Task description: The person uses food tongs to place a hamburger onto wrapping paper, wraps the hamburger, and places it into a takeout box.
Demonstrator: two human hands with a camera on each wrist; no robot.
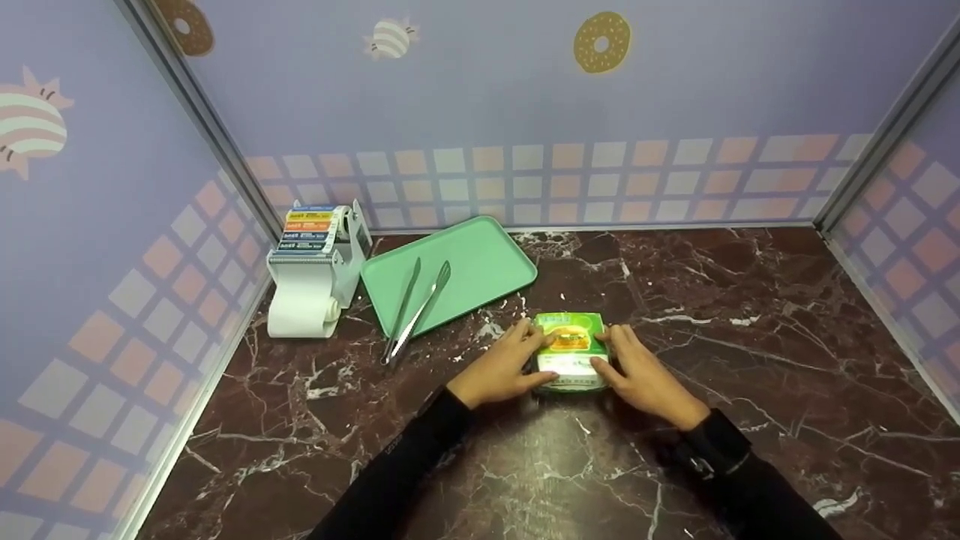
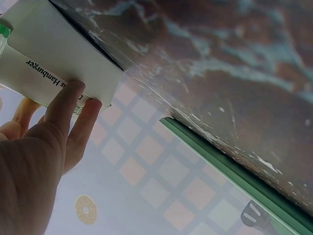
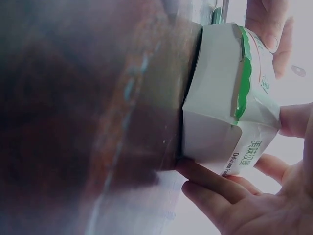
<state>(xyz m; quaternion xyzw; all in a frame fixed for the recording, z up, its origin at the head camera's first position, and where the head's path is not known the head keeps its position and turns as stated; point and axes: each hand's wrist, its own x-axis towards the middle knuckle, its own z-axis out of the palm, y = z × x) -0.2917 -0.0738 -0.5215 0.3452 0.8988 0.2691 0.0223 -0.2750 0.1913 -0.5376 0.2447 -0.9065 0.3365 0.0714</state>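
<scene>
A green and white hamburger box point(image 1: 568, 341) with a burger picture on its lid sits closed on the marble-patterned counter. My left hand point(image 1: 504, 366) holds its left side, the thumb at the front edge of the lid. On the opposite side my right hand point(image 1: 646, 375) grips it, thumb on the lid's front and fingers along the side wall. The left wrist view shows two left fingertips against the white box wall point(image 2: 54, 49) printed "Hamburger". In the right wrist view, right fingers reach the box's lower edge, and the lid's scalloped green rim point(image 3: 243, 90) shows.
Behind and left of the box lies a green tray point(image 1: 487, 259). A slotted metal turner point(image 1: 431, 292) and a knife-like utensil point(image 1: 407, 300) lie across it, handles past its front edge. At the far left stands a label dispenser point(image 1: 319, 251) with a white paper roll. Patterned walls enclose the counter.
</scene>
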